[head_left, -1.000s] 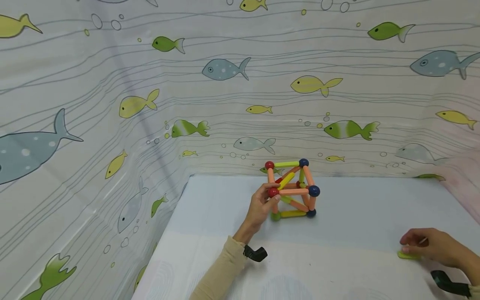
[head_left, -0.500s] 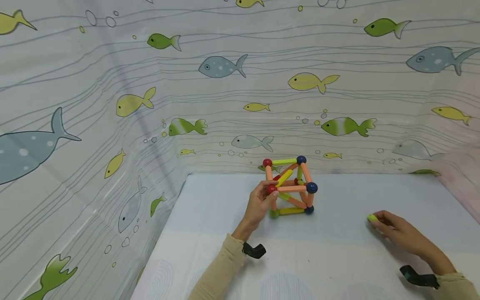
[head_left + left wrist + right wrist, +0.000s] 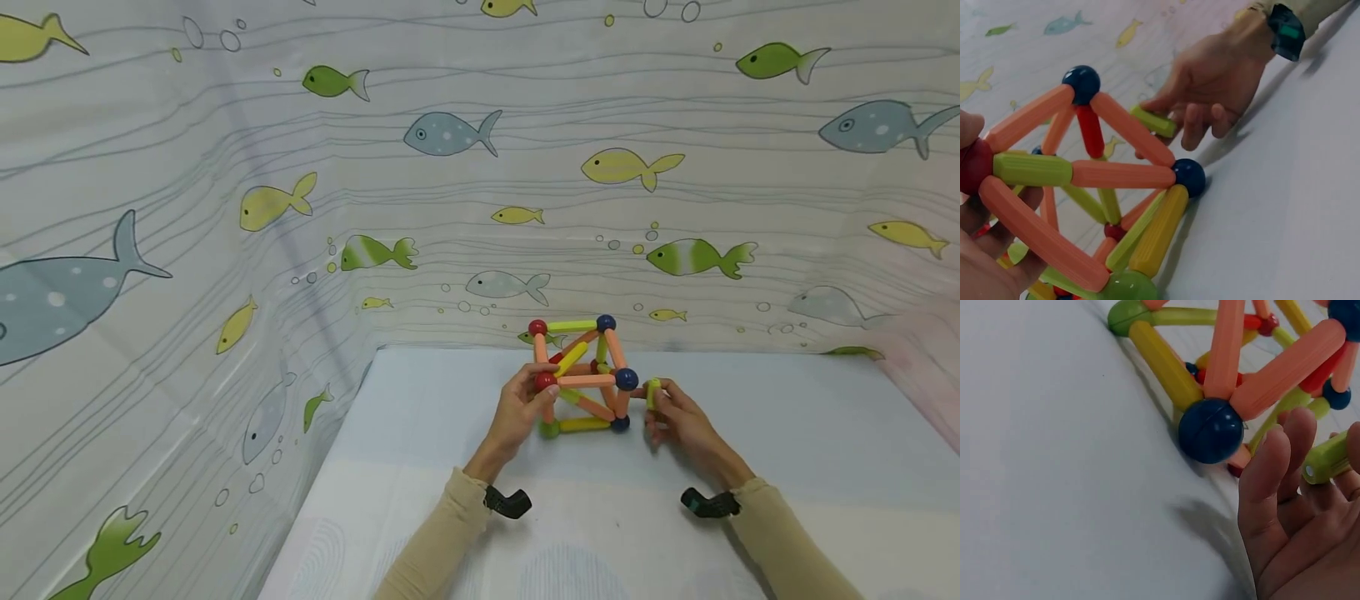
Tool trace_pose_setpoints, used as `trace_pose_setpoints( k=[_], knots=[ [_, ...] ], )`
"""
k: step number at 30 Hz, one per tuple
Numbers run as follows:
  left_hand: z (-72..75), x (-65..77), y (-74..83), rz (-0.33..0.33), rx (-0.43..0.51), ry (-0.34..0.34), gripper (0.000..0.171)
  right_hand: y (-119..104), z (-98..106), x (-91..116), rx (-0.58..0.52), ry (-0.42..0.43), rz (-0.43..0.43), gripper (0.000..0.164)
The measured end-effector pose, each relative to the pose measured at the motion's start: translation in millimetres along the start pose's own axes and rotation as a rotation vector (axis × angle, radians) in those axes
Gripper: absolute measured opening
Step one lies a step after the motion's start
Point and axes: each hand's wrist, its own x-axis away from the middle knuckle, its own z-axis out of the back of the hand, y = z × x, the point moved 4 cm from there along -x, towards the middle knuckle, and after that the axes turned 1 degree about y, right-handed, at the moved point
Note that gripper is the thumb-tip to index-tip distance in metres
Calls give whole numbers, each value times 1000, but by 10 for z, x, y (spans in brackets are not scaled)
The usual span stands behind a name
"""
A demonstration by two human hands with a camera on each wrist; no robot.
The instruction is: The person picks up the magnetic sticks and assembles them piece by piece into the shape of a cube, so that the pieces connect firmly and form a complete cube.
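Observation:
A cube-like frame of coloured sticks [image 3: 588, 381] and balls stands on the table, with diagonal sticks across its faces. My left hand [image 3: 516, 410] pinches the red ball [image 3: 546, 382] at its upper near left corner. Close to the right side of the frame, my right hand [image 3: 686, 421] pinches a short yellow-green stick [image 3: 653, 393], held roughly upright between thumb and fingers. In the right wrist view, a small pale disc shows in the end of that stick [image 3: 1327, 459], beside the dark blue ball [image 3: 1211, 430] at a lower corner.
The white and pale blue table [image 3: 585, 517] reaches back to a fish-patterned curtain [image 3: 480, 183], which also hangs along the left. Each wrist wears a black strap with a camera mount [image 3: 508, 502].
My right hand has picked the yellow-green stick up from the table at the right and carried it left to the frame. My left hand keeps its grip in the same place.

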Motion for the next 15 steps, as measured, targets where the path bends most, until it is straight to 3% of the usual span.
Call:
trace_pose_setpoints(
  k=[4, 9, 15],
  knots=[
    [1, 0, -6, -8, -1, -8, 35, 30, -47, -106, -20, 6, -46, 31],
    [9, -2, -23, -10, -13, -10, 35, 6, -154, -212, -13, -59, -70, 31],
    [9, -7, -16, 1, -15, -16, 36, -43, -232, -248, 97, -62, -92, 39]
  ],
)
